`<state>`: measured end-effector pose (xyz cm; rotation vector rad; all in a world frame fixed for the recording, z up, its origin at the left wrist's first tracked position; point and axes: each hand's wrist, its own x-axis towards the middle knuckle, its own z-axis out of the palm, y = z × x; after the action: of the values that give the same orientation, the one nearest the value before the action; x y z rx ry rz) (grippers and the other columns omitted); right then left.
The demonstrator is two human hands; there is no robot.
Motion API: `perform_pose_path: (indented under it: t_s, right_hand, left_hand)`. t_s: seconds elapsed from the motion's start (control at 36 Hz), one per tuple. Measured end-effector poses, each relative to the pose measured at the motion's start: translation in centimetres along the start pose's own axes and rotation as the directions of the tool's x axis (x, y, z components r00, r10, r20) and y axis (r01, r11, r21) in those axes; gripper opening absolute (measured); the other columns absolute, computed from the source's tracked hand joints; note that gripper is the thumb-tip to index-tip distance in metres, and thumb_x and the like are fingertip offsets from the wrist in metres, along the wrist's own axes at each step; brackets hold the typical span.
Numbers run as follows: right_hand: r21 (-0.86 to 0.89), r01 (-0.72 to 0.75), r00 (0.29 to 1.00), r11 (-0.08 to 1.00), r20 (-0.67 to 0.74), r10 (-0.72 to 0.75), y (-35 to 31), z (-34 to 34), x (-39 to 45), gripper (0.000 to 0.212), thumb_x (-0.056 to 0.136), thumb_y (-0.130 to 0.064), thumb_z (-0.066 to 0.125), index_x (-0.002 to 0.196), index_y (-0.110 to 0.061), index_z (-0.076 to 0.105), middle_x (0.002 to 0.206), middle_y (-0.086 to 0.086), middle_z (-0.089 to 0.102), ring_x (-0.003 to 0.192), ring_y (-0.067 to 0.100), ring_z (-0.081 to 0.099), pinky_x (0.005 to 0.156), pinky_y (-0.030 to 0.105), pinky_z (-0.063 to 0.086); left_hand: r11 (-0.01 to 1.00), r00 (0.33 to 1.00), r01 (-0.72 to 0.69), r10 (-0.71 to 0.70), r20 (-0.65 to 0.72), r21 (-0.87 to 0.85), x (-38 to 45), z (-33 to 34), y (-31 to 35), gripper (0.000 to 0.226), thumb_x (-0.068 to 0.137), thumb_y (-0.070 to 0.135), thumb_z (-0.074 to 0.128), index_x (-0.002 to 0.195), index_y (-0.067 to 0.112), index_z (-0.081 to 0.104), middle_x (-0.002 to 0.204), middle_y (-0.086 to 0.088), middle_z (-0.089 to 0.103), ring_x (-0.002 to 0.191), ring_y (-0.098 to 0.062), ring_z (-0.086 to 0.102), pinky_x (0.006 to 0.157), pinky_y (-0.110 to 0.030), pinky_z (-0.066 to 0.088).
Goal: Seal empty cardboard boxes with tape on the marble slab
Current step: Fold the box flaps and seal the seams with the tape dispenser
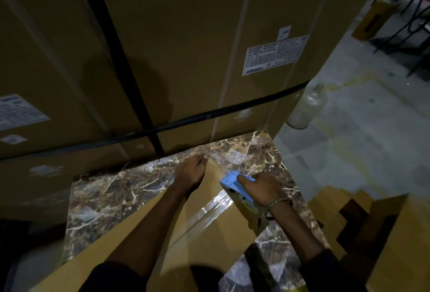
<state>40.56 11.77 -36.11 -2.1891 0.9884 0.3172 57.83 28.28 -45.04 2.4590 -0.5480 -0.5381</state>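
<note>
- Cardboard box (204,229) lies on the marble slab (111,189), which serves here as the desk; it runs from the near left toward the far right, its far corner close to the slab's far edge.
- A strip of clear tape (215,208) shines along the top seam of the box, reaching from the nearer middle up to the tape dispenser (235,187). The seam looks covered over most of the length that shows.
- The right hand (260,189) has its grip clenched round the blue-and-yellow tape dispenser, which sits at the far end of the box top, on the right. A metal bracelet circles that wrist.
- The left hand (193,170) rests on the far corner of the box, fingers curled over its edge, and appears to hold the box steady. Its grip grasps the box rather than hanging loose.
- My judgement: this box's top seam is close to done. What seems left is to carry the tape over the far edge, cut it and press it down.
- Whether the box's other seams are taped cannot be told from this view.
- More brown cartons (395,233) stand on the floor at the near right; whether they are sealed is not clear, so further boxes may wait.
- Large strapped cartons (162,47) rise behind the slab, and a clear bottle (307,108) stands on the floor at the right.
</note>
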Motion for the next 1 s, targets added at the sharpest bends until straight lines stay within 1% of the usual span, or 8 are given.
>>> perform_pose_path:
  t_s: [0.08,0.19,0.39,0.53,0.67,0.81,0.94,1.0]
  right_hand:
    - [-0.018,-0.012,1.0,1.0,-0.024,0.011,-0.1,0.2,-0.1,0.063,0.09,-0.068,0.058,0.067,-0.01,0.066,0.07,0.011,0.063,0.068,0.026,0.061,0.066,0.034,0.045]
    - [-0.038,-0.01,1.0,0.999,-0.022,0.009,0.0,0.2,-0.2,0.068,0.091,-0.069,0.055,0.07,-0.005,0.069,0.069,0.013,0.065,0.061,0.021,0.058,0.063,0.034,0.043]
    - [0.033,0.001,1.0,0.999,-0.009,-0.001,0.6,-0.4,-1.1,0.065,0.096,-0.055,0.062,0.051,-0.014,0.04,0.052,0.008,0.042,0.05,0.022,0.044,0.05,0.033,0.03]
    - [0.014,-0.05,0.999,0.999,-0.001,0.05,4.8,-1.9,-2.9,0.058,0.093,-0.059,0.064,0.059,-0.013,0.053,0.058,0.01,0.046,0.061,0.027,0.053,0.059,0.035,0.034]
    - [-0.018,-0.042,0.998,0.999,-0.037,0.041,8.6,-1.8,-4.5,0.071,0.091,-0.059,0.066,0.045,-0.023,0.026,0.04,-0.002,0.02,0.04,0.018,0.027,0.051,0.033,0.022]
    - [-0.028,-0.015,0.998,1.0,-0.055,0.013,7.9,-1.8,-4.8,0.07,0.091,-0.058,0.066,0.047,-0.018,0.029,0.046,0.005,0.027,0.047,0.024,0.035,0.053,0.035,0.024]
    - [-0.033,-0.02,0.998,0.999,-0.063,0.018,8.0,-1.5,-5.1,0.069,0.092,-0.059,0.065,0.048,-0.016,0.034,0.049,0.008,0.029,0.048,0.025,0.037,0.052,0.036,0.025]
    - [-0.042,-0.017,0.998,0.999,-0.061,0.014,8.1,-1.3,-5.0,0.07,0.092,-0.061,0.064,0.048,-0.016,0.032,0.049,0.008,0.028,0.047,0.025,0.035,0.052,0.035,0.025]
  left_hand:
    - [0.997,0.997,-0.047,0.05,-0.062,0.055,-1.6,0.3,1.8,0.057,0.112,0.05,0.032,0.158,0.019,0.046,0.16,-0.01,0.05,0.143,-0.034,0.049,0.118,-0.044,0.035]
    - [0.982,0.985,-0.126,0.141,-0.099,0.142,-2.7,1.6,2.8,0.063,0.111,0.052,0.033,0.162,0.014,0.039,0.161,-0.011,0.049,0.144,-0.033,0.048,0.119,-0.047,0.034]
    - [0.942,0.982,-0.125,0.162,-0.094,0.312,-2.0,2.4,1.8,0.064,0.106,0.055,0.024,0.149,0.017,0.053,0.145,-0.011,0.061,0.126,-0.035,0.061,0.099,-0.045,0.05]
    - [0.916,0.972,-0.126,0.19,-0.135,0.381,-1.7,3.1,1.6,0.051,0.11,0.048,0.033,0.144,0.017,0.054,0.136,-0.012,0.064,0.121,-0.034,0.062,0.096,-0.048,0.051]
    - [0.916,0.971,-0.13,0.196,-0.14,0.381,-1.7,3.2,1.5,0.065,0.107,0.053,0.022,0.152,0.014,0.049,0.143,-0.012,0.061,0.126,-0.034,0.06,0.1,-0.05,0.05]
    - [0.911,0.96,-0.143,0.223,-0.169,0.386,-2.5,4.0,1.8,0.068,0.109,0.052,0.029,0.159,0.008,0.038,0.161,-0.017,0.044,0.146,-0.035,0.044,0.118,-0.054,0.033]
    - [0.828,0.904,-0.395,0.427,0.009,0.398,-5.7,6.4,3.2,0.075,0.11,0.057,0.027,0.168,0.011,0.017,0.176,-0.011,0.013,0.163,-0.027,0.008,0.131,-0.054,0.004]
    - [0.823,0.896,-0.433,0.438,0.076,0.367,-6.7,7.7,3.9,0.077,0.109,0.061,0.019,0.169,0.013,0.01,0.177,-0.006,0.003,0.164,-0.021,-0.002,0.131,-0.051,-0.005]
